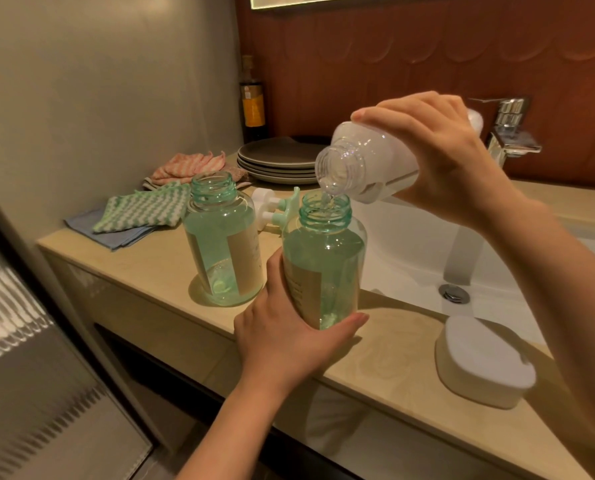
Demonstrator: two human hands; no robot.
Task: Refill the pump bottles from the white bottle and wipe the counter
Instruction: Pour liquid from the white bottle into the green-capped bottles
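Over the front edge of the bench [150,268], the right hand [438,150] curls round a white bottle [368,164], tipped steeply so that its open mouth hangs just above the neck of a green pump bottle [323,271]. A thin thread of clear liquid runs between the two. The left hand [289,337] grips that pump bottle low on its left side, the thumb lying across the front near the base. Whether the base rests on the bench or is lifted off it cannot be told.

Just to the left stands a second pump bottle [223,244], uncapped, upright and partly filled with pale green liquid. Two pump heads [275,209] lie behind and between the bottles, half hidden by them.

The right hand covers most of the white bottle's body, and the left palm hides the lower corner of the held bottle. Both pump bottles carry tan labels; their print is too small and too turned away to read.

Farther back lie a green-and-white cloth [143,209] on a blue cloth [116,230], a pink cloth [185,164], a stack of plates [278,161] and a dark bottle [253,98] with an orange label, unreadable. To the right are the sink [427,244], the tap [510,129] and a white lidded box [483,362].
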